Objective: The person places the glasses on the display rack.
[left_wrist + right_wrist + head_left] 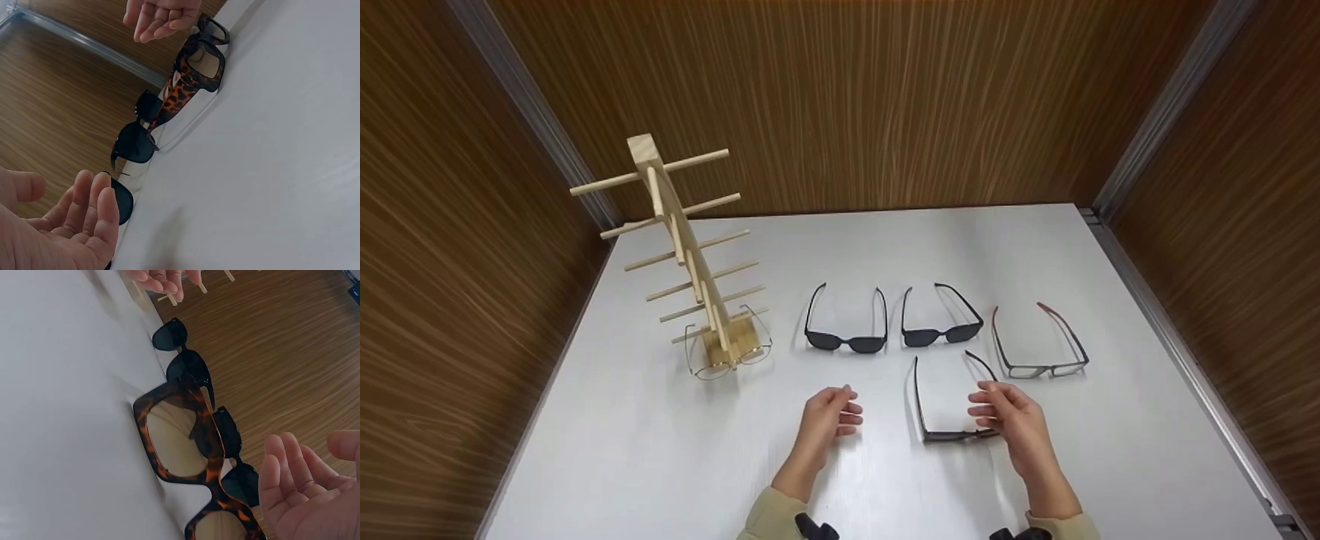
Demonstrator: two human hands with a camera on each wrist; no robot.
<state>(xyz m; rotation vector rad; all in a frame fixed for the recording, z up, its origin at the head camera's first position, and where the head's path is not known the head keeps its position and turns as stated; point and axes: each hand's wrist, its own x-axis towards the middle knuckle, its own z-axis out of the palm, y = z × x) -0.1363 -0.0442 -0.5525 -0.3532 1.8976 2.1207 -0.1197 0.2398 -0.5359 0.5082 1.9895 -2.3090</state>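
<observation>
Tortoiseshell-framed glasses [952, 435] lie on the table with their temples pointing away. Over their right side hovers my right hand [1020, 424], fingers loosely bent and holding nothing; it hides part of that lens in the head view. My left hand [826, 420] hangs above the table to the left of these glasses, also holding nothing. In the right wrist view the tortoiseshell frame [143, 433] shows large, with the right palm [315, 500] apart from it. Two pairs of dark sunglasses, a left pair [846, 343] and a right pair [942, 335], lie farther back.
On the left stands a wooden glasses rack [690, 240] with several pegs. Thin wire-framed glasses [712, 370] sit at its base. Clear-lens glasses with reddish temple tips [1048, 370] lie at the right. Wood-grain panels [870, 105] enclose the white table [660, 465] at back and sides.
</observation>
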